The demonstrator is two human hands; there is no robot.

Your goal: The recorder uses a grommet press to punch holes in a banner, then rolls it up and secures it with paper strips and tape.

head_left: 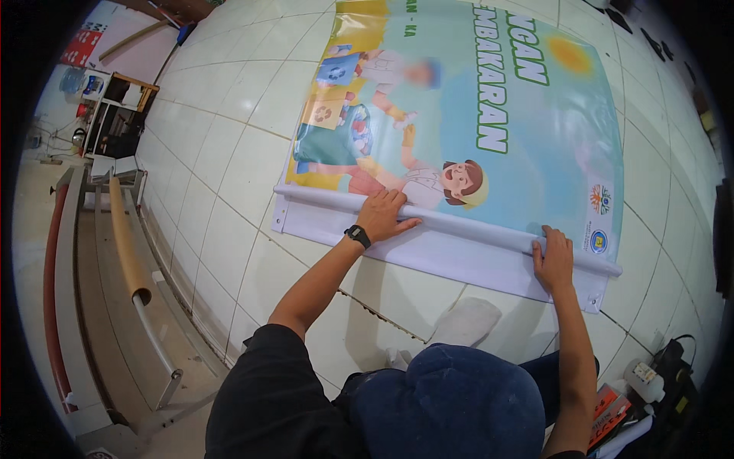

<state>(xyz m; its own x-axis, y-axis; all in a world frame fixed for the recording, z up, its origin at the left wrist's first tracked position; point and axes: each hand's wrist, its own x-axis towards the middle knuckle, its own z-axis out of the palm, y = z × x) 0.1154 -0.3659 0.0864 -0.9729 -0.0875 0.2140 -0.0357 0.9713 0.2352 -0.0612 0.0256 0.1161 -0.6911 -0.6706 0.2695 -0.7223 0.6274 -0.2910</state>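
A large printed vinyl banner (550, 145) lies on the tiled floor, with green lettering and cartoon figures sorting waste. Its near edge is turned into a pale roll (466, 225) that runs across the width. A plain white strip (413, 249) with eyelets at its corners extends from the roll toward me. My left hand (382, 216) is closed over the roll left of the middle, thumb stretched to the right along the near side. Close to the right end, my right hand (554, 258) grips the same roll, fingers bent over its far side. The inside of the roll is hidden.
At the left stands a long frame (84, 306) with a cardboard tube (126, 245) on a metal rod. Beyond it is a cluttered shelf (118, 107). A white bottle (644, 380), red printed packs (608, 417) and a black bag (677, 382) sit by my right arm. My foot (466, 321) is near the strip.
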